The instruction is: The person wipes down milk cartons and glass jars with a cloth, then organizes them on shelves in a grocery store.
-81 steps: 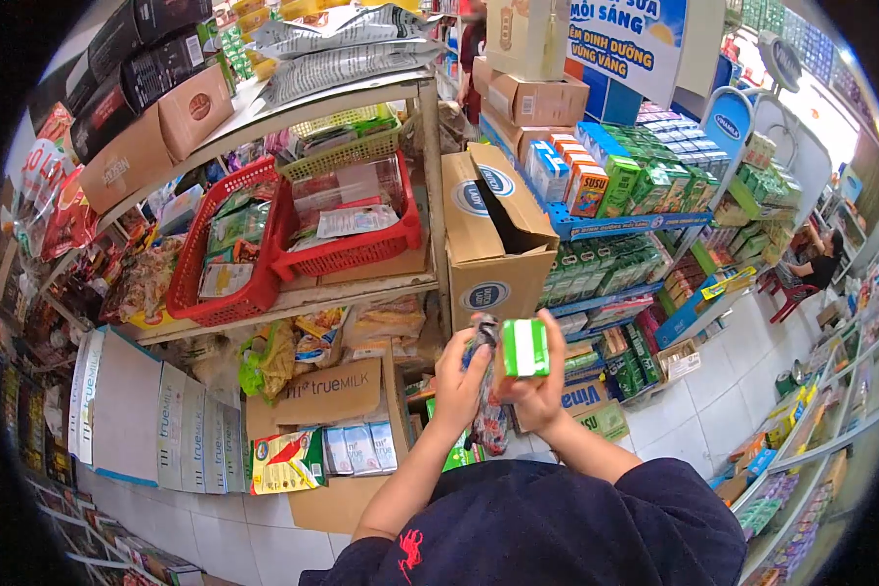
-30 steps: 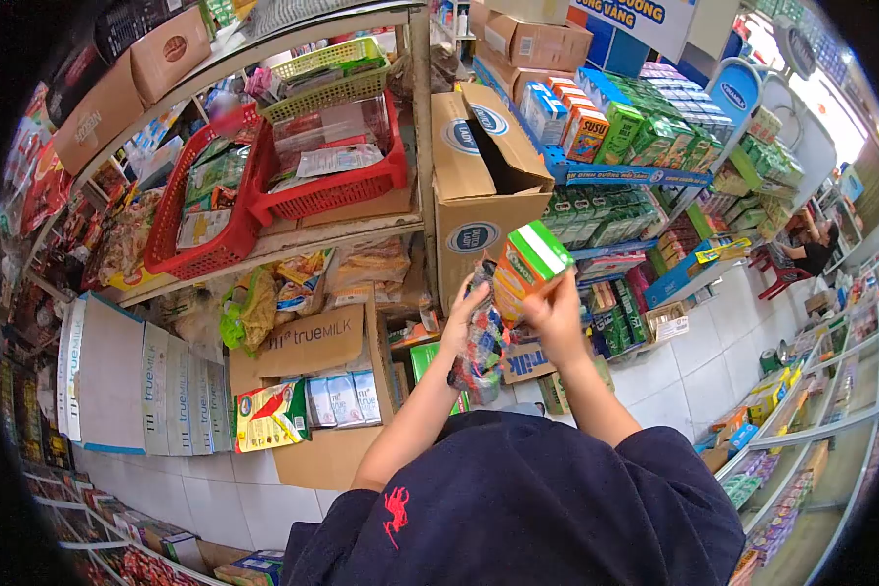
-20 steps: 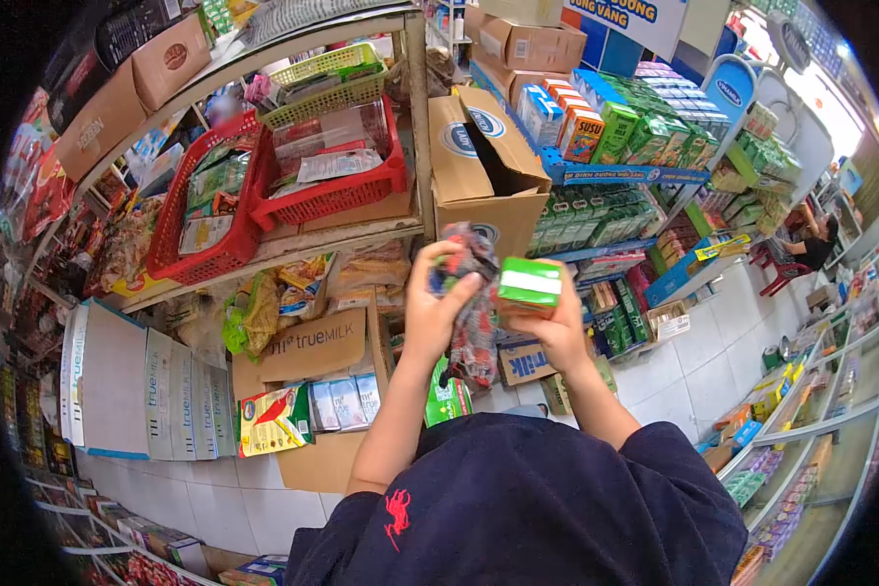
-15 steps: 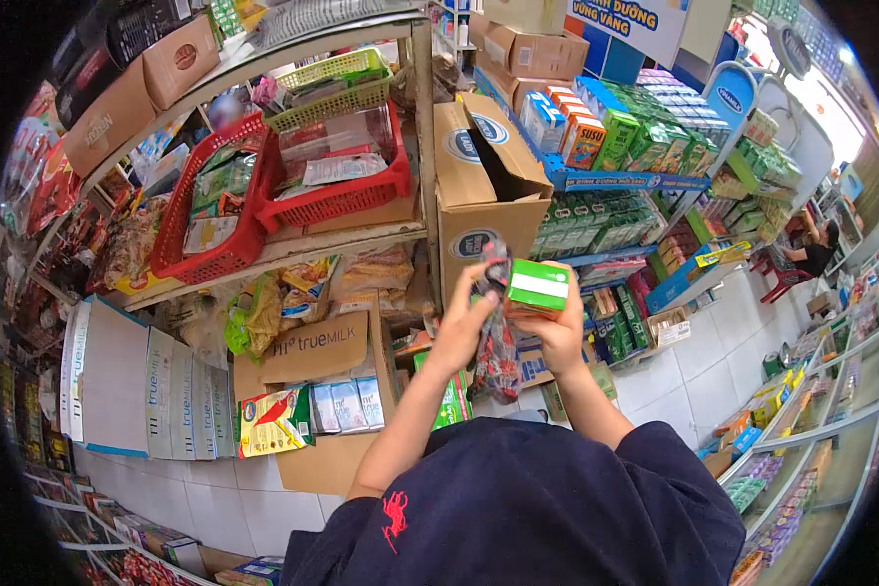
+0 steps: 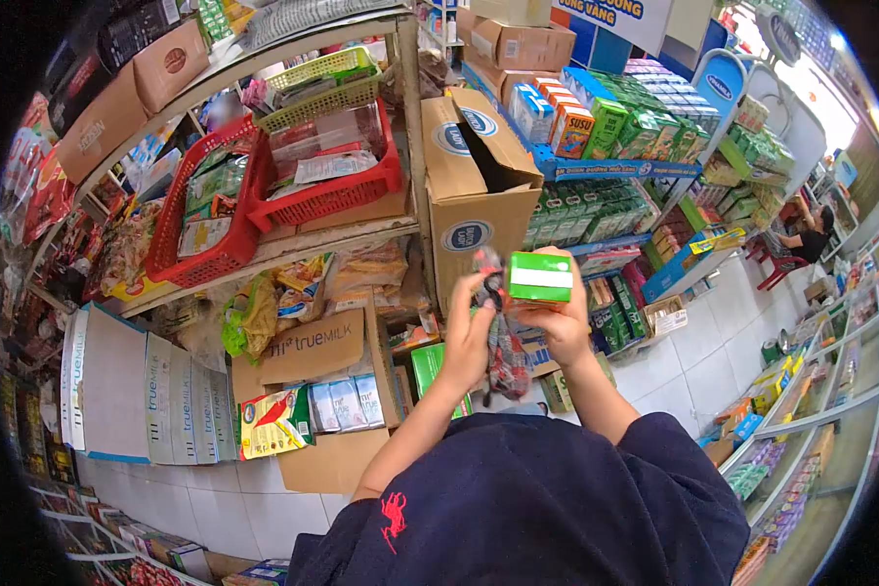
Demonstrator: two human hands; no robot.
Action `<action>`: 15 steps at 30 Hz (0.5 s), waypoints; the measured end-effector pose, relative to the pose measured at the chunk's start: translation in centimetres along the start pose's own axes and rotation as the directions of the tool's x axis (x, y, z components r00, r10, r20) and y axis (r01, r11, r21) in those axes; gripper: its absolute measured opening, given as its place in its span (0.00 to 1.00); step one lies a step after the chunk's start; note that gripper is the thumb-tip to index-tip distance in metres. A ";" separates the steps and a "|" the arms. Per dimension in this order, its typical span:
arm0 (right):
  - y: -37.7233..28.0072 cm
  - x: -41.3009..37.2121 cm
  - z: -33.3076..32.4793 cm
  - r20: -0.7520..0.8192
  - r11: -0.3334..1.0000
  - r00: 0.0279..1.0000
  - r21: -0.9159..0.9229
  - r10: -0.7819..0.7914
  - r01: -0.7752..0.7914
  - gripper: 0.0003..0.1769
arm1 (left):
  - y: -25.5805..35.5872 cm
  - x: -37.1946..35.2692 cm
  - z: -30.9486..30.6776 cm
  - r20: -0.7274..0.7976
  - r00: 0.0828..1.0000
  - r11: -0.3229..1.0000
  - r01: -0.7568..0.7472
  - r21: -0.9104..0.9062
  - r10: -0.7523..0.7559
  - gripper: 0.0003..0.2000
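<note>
My left hand [image 5: 469,337] is closed on a crumpled dark plastic bag [image 5: 508,363] with red showing in it; its lower end hangs down between my forearms. My right hand [image 5: 563,327] grips a small green box [image 5: 540,276] with a white band across its top face. The box is held just right of the bag's gathered upper part, with my fingers around its right side and underside. Beyond both hands stands a tall cardboard carton [image 5: 479,186] with its flaps up.
On the left, a shelf holds red baskets [image 5: 327,186] of packets. Below it, an open carton [image 5: 313,352] contains white milk packs [image 5: 347,402]. Milk cartons [image 5: 645,122] fill a display rack ahead. At the far right a person [image 5: 811,239] sits near a glass-fronted shelf [image 5: 816,459].
The view has shifted slightly. The green box has turned a little and sits slightly higher in my right hand; the bag's top has moved a bit in my left hand.
</note>
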State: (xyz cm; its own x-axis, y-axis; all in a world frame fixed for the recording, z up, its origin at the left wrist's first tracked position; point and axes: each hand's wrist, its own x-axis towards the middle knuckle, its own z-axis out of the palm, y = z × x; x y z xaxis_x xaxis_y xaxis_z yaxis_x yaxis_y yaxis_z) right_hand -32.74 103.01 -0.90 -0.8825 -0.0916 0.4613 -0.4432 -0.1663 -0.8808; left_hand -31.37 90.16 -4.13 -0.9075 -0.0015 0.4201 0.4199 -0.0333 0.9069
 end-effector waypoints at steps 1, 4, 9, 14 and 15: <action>0.3 -0.2 0.2 0.001 0.998 1.000 -0.060 0.011 -0.011 0.35 | 1.5 0.6 -0.4 -0.014 0.998 0.998 -0.062 0.000 0.062 0.15; -0.4 -0.9 0.7 0.058 0.965 0.978 0.161 0.200 -0.207 0.32 | 2.5 1.0 -0.9 -0.020 0.994 0.992 -0.104 -0.077 0.103 0.14; 0.3 -0.4 -0.7 -0.255 0.942 0.964 0.300 -0.070 0.147 0.31 | -5.8 -1.0 -1.4 0.187 0.982 0.932 -0.038 0.360 -0.032 0.14; -2.8 5.8 -3.6 -0.168 0.946 0.941 0.089 -0.294 0.311 0.28 | -10.3 -4.4 -2.8 0.182 0.893 0.911 0.397 0.109 -0.411 0.12; -2.8 7.1 -4.6 -0.156 0.945 0.933 -0.034 -0.325 0.324 0.28 | -10.0 -4.6 -3.4 0.183 0.892 0.910 0.400 0.108 -0.414 0.12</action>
State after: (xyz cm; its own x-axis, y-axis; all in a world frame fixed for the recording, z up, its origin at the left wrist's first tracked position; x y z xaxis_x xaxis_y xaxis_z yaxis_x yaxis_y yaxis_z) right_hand -38.52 107.34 4.34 -0.7035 0.1223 0.7001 -0.7103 -0.1537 -0.6869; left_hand -31.50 87.06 -15.26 -0.9807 0.1954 0.0049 0.0202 0.0768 0.9968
